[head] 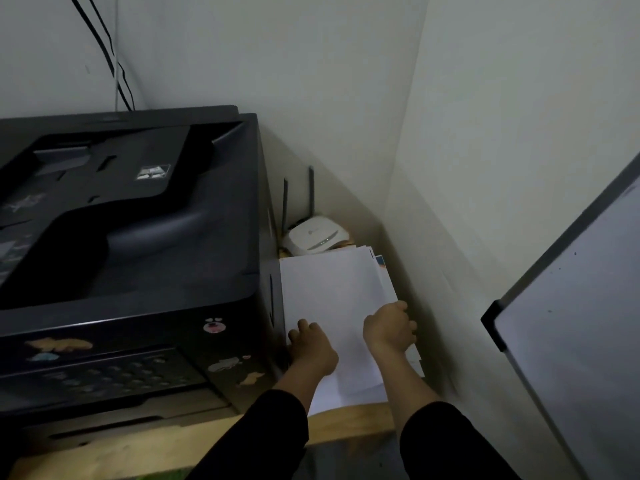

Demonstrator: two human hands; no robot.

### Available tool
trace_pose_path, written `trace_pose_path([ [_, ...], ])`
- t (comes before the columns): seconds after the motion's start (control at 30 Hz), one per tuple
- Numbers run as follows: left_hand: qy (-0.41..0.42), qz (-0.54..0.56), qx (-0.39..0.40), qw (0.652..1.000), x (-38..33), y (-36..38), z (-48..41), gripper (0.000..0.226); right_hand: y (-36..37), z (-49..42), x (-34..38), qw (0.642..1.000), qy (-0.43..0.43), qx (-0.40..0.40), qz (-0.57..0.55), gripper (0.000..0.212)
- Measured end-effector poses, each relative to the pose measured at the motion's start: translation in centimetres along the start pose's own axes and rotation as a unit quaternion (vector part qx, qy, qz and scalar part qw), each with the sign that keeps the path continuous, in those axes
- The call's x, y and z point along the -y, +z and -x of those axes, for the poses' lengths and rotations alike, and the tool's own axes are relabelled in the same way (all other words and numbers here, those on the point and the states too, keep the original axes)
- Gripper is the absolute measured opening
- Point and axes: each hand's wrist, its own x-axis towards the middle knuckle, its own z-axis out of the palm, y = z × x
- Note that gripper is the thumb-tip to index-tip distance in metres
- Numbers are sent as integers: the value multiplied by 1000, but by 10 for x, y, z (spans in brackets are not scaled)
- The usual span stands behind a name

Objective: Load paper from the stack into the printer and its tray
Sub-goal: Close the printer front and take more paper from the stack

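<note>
A large black printer (131, 237) with stickers on its front fills the left of the view, on a wooden table (349, 424). To its right lies a stack of white paper (332, 292), squeezed between the printer's side and the wall. My left hand (311, 344) rests on the stack's near left edge, fingers curled over it beside the printer. Along the stack's right edge my right hand (389, 329) grips the sheets. The printer's paper tray (114, 424) shows as a closed drawer low at the front.
A white router (315, 237) with two upright antennas stands behind the paper in the corner. Black cables (104, 53) run down the wall behind the printer. A framed whiteboard (575, 327) leans at the right. The wall is close on the right of the stack.
</note>
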Motion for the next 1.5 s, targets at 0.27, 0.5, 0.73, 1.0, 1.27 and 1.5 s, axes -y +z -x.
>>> trace_pose_path([
  [0.27, -12, 37, 15, 999, -1, -2, 2, 52, -20, 5, 6, 993, -99, 50, -35, 31],
  [0.5, -169, 343, -43, 923, -22, -30, 12, 75, -74, -14, 11, 977, -119, 35, -172, 11],
  [0.73, -101, 445, -80, 886, -51, -100, 30, 36, -141, -24, 35, 964, -84, -32, -249, 11],
  [1.0, -3, 283, -281, 917, -89, -209, 73, 32, -212, 13, 101, 951, -130, -120, -254, 15],
  [1.27, 43, 223, -352, 908, -35, -305, 105, 24, -258, 79, 183, 940, -213, -123, -236, 29],
  [1.5, 4, 220, -397, 891, 75, -358, 117, 23, -222, 158, 263, 924, -273, -42, -263, 28],
])
